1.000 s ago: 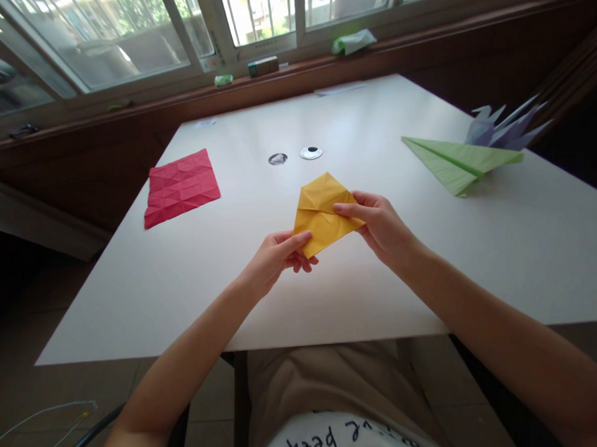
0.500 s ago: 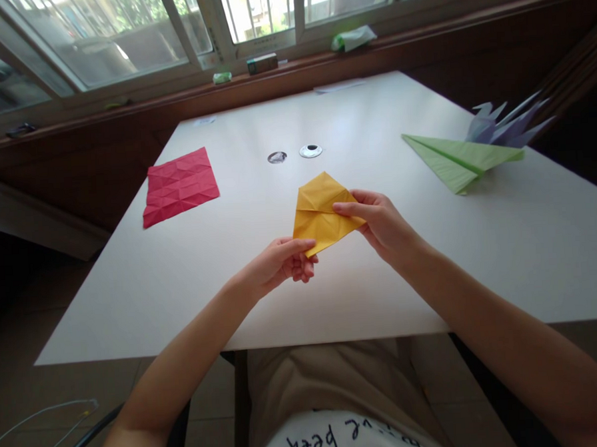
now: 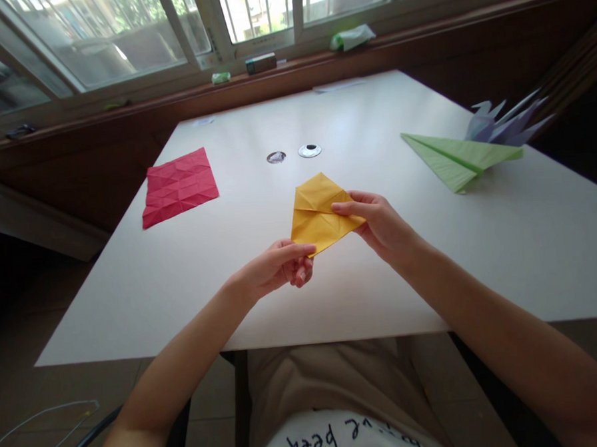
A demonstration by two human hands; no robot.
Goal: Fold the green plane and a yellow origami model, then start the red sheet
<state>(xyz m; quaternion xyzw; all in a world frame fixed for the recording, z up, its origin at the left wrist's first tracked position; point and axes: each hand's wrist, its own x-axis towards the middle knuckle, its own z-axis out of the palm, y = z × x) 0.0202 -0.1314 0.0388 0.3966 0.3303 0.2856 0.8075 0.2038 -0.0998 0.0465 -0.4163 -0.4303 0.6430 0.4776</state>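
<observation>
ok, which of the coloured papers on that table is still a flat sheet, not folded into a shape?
The red paper, lying flat and creased at the table's left. The yellow paper is folded in both hands; the green and purple ones are folded shapes at the right.

On the white table (image 3: 432, 296): 1 folded yellow paper piece (image 3: 318, 212), 1 creased red paper square (image 3: 179, 186), 1 green folded paper plane (image 3: 458, 158), 1 purple pointed paper model (image 3: 503, 126), 2 small round discs (image 3: 276, 157).
</observation>
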